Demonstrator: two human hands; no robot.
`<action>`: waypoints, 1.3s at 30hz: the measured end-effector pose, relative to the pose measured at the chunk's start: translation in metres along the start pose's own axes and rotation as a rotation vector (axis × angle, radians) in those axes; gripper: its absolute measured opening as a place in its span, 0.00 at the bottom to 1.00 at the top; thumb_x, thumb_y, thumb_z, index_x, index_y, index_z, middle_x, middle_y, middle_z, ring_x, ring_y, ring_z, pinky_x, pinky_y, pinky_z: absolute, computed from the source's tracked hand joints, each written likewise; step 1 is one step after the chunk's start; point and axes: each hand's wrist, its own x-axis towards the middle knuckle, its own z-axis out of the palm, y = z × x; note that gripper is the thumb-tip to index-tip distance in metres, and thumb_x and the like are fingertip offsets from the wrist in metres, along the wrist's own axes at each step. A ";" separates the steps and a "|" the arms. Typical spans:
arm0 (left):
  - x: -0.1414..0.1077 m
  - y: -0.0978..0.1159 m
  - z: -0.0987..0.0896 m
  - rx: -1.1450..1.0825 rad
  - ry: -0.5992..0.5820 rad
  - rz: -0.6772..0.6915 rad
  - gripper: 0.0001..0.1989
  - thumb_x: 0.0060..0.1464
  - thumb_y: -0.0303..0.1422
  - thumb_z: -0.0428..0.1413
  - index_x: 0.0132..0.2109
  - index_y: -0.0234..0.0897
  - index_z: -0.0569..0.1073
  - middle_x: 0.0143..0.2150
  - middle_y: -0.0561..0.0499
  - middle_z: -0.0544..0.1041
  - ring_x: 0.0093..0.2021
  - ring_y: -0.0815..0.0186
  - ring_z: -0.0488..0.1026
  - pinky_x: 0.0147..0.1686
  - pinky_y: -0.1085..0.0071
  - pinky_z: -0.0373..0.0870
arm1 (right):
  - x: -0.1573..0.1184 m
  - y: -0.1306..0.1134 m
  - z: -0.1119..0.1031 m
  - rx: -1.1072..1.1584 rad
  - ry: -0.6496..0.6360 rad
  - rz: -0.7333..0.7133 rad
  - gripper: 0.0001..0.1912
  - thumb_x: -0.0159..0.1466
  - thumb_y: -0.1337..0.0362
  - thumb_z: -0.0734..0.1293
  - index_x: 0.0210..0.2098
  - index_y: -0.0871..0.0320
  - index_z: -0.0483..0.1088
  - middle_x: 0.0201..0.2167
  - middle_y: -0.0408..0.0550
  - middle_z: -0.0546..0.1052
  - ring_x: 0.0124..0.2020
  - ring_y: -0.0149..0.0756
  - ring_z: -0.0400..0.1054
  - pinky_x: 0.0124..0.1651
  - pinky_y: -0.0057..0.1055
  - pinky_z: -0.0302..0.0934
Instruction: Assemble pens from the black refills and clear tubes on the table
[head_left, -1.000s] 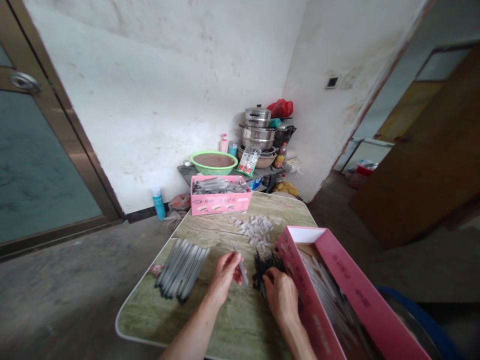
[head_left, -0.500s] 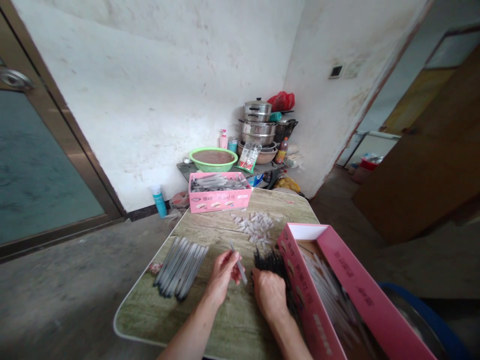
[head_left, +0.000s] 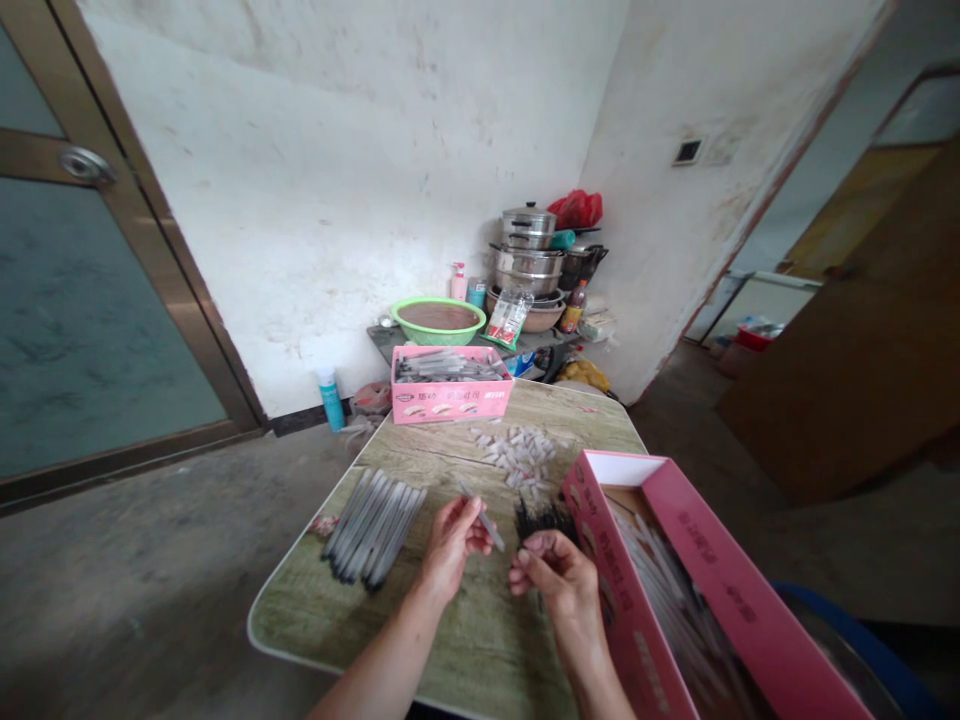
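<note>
My left hand [head_left: 452,545] is closed around a thin translucent plastic tube [head_left: 491,530], which slants down to the right over the table. My right hand [head_left: 561,578] is beside it, thumb and fingertips pinched together; whatever they hold is too small to make out. Just behind the right hand lies a pile of small, thin black pieces [head_left: 534,513], partly covered by it. To the left, several translucent tubes with dark ends [head_left: 375,525] lie side by side. Farther back, short whitish pieces [head_left: 523,452] are scattered on the wood-patterned table [head_left: 480,650].
A long pink box [head_left: 720,560] holding loose tubes stands close by my right arm. At the table's far edge is another pink box [head_left: 450,402] full of tubes. Behind it, a low shelf carries a green basin [head_left: 439,335] and stacked pots [head_left: 529,265].
My right hand has lifted from the black pile and turned, its pinched fingertips now showing. The left hand still holds the tube. The whole view has shifted slightly.
</note>
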 end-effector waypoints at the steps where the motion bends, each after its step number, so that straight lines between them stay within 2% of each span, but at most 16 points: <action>1: 0.000 0.000 0.000 -0.007 -0.006 0.007 0.17 0.50 0.43 0.60 0.35 0.32 0.70 0.25 0.48 0.77 0.20 0.70 0.71 0.19 0.77 0.66 | -0.002 0.003 0.001 0.070 0.010 0.019 0.13 0.54 0.58 0.72 0.30 0.59 0.67 0.23 0.43 0.72 0.22 0.36 0.70 0.25 0.31 0.66; 4: -0.001 -0.001 0.000 -0.013 -0.020 0.027 0.17 0.49 0.42 0.61 0.35 0.32 0.70 0.26 0.47 0.78 0.22 0.69 0.73 0.20 0.76 0.68 | -0.006 0.012 0.004 0.135 0.066 0.015 0.13 0.52 0.59 0.74 0.29 0.60 0.68 0.24 0.44 0.73 0.23 0.37 0.72 0.26 0.32 0.67; 9: -0.001 -0.002 -0.001 0.000 -0.013 0.040 0.16 0.49 0.42 0.61 0.35 0.31 0.69 0.25 0.47 0.77 0.22 0.68 0.73 0.21 0.75 0.69 | -0.009 0.018 0.009 0.091 0.127 -0.036 0.12 0.53 0.60 0.73 0.31 0.60 0.69 0.24 0.42 0.72 0.24 0.36 0.72 0.27 0.31 0.68; 17: -0.002 -0.001 0.001 0.011 -0.002 0.043 0.17 0.48 0.42 0.61 0.35 0.31 0.69 0.25 0.47 0.77 0.22 0.68 0.74 0.21 0.75 0.70 | -0.009 0.015 0.016 0.057 0.126 -0.049 0.11 0.54 0.60 0.72 0.29 0.59 0.68 0.23 0.42 0.72 0.24 0.36 0.71 0.27 0.31 0.68; 39: -0.004 0.002 0.002 0.042 0.009 0.052 0.19 0.46 0.44 0.62 0.34 0.31 0.70 0.26 0.46 0.77 0.23 0.67 0.74 0.22 0.74 0.71 | -0.008 0.020 0.017 0.045 0.129 -0.050 0.10 0.56 0.60 0.71 0.30 0.59 0.68 0.24 0.42 0.72 0.24 0.35 0.71 0.28 0.30 0.68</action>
